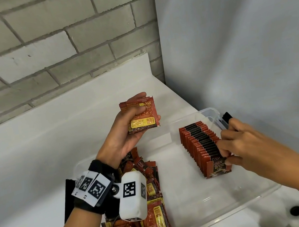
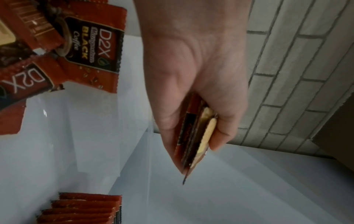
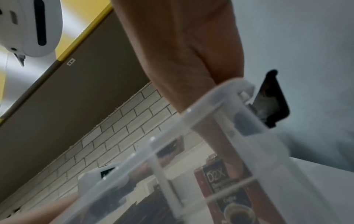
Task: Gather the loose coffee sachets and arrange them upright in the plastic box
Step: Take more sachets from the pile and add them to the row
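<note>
A clear plastic box (image 1: 245, 207) lies on the white counter. Inside, at its right end, a row of red and black coffee sachets (image 1: 199, 144) stands upright. A loose pile of sachets (image 1: 149, 198) fills the box's left end. My left hand (image 1: 127, 130) is raised above the box and grips a small stack of sachets (image 1: 141, 114), thumb across their printed backs; the stack (image 2: 193, 136) shows edge-on in the left wrist view. My right hand (image 1: 237, 146) rests on the near end of the row, fingertips on the front sachet (image 1: 218, 167), seen through the box wall (image 3: 220, 136) as a D2X sachet (image 3: 226, 189).
A grey brick wall (image 1: 35, 53) runs behind the counter, and a pale panel (image 1: 241, 38) rises at the right. A black clip (image 1: 227, 117) sits at the box's far right corner. A dark round hole (image 1: 296, 210) is in the counter near the right front.
</note>
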`<state>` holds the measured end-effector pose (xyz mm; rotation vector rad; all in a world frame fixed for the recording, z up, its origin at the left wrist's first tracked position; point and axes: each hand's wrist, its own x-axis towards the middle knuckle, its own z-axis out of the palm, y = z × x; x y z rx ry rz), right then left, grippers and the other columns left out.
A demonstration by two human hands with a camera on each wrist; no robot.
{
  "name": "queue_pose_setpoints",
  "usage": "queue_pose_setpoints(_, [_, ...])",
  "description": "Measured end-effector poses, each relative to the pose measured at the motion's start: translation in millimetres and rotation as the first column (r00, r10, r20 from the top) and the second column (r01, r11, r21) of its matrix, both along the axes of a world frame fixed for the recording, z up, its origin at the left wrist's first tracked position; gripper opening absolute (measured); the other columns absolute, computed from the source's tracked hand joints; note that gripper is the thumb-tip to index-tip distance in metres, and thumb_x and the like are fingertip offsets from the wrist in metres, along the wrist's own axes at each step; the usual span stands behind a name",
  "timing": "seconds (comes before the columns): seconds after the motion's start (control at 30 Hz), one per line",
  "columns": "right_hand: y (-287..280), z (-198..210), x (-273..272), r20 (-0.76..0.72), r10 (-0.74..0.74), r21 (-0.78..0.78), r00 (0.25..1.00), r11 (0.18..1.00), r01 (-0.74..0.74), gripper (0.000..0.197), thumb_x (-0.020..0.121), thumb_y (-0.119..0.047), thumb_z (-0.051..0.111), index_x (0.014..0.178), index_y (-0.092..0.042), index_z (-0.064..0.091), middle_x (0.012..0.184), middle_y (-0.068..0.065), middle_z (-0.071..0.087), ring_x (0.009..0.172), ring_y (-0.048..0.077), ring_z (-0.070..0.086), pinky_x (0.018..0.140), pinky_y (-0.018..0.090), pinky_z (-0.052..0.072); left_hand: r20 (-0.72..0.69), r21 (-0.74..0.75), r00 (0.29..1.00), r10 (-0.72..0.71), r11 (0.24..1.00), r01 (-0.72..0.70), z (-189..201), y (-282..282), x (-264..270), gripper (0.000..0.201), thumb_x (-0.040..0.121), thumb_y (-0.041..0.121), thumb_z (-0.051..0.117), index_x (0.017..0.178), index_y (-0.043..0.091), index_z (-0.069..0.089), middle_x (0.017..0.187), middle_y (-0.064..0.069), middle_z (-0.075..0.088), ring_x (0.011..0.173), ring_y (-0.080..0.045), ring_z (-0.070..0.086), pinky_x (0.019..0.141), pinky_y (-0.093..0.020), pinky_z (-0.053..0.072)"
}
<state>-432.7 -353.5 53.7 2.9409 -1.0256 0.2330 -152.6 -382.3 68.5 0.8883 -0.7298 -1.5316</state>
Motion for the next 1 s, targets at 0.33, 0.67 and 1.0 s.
queue_pose_setpoints(0.33, [-7, -7, -3, 0.127, -0.099, 0.199, 0.987, 0.977, 0.072, 0.034, 0.056, -0.02, 0.091, 0.067, -0.024, 0.059, 0.068, -0.02, 0.043, 0.075, 0.008, 0.037, 0.06, 0.02, 0.043, 0.041, -0.026, 0.989, -0.145, 0.989, 0.146, -3, 4, -8, 0.036, 0.079, 0.004, 0.06, 0.111, 0.019, 0.067, 0.097, -0.003, 0.071, 0.082, -0.016, 0.069, 0.067, -0.026, 0.057])
queue_pose_setpoints(0.67, [3, 12, 27, 0.546, -0.607, 0.806, 0.578, 0.568, -0.165, 0.037, 0.063, -0.027, 0.077, 0.096, -0.013, 0.067, 0.08, 0.002, 0.069, 0.07, 0.009, 0.061, 0.069, 0.018, 0.052, -0.007, -0.013, 0.938, -0.345, 0.938, 0.345, -15, 12, -43, 0.045, 0.062, 0.009, 0.077, 0.105, 0.025, 0.072, 0.1, -0.006, 0.071, 0.091, -0.023, 0.07, 0.073, -0.035, 0.058])
queue_pose_setpoints(1.0, [5, 10, 35, 0.667, -0.671, 0.745, 0.324, 0.613, -0.264, 0.015, 0.07, -0.013, 0.071, 0.08, -0.006, 0.063, 0.065, 0.003, 0.067, 0.053, 0.009, 0.057, 0.055, 0.017, 0.049, -0.01, 0.11, 0.937, -0.348, 0.931, 0.347, -19, 15, -50, 0.073, 0.06, 0.06, 0.078, 0.117, 0.017, 0.064, 0.116, -0.015, 0.066, 0.102, -0.025, 0.066, 0.085, -0.034, 0.055])
